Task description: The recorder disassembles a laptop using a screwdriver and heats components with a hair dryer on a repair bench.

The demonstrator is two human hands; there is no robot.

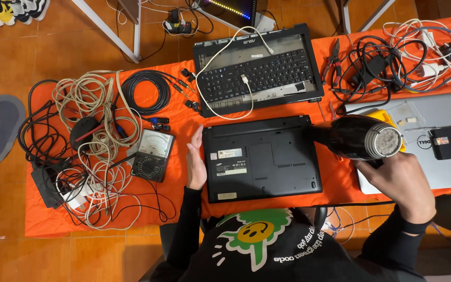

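A black laptop [262, 158] lies bottom side up on the orange table [178, 122], right in front of me. My left hand [195, 161] rests flat against the laptop's left edge, fingers straight and together, holding nothing. My right hand [400, 180] grips the handle of a black hair dryer [358, 137], held over the table's right side; its nozzle points left toward the laptop's right rear corner and its round rear grille faces up.
A black keyboard bezel [257, 70] with a white cable across it lies behind the laptop. An analog multimeter [151, 154] and tangled cables [87, 141] cover the left side. Pliers [334, 61], more cables and chargers lie at the back right, above a silver laptop [434, 141].
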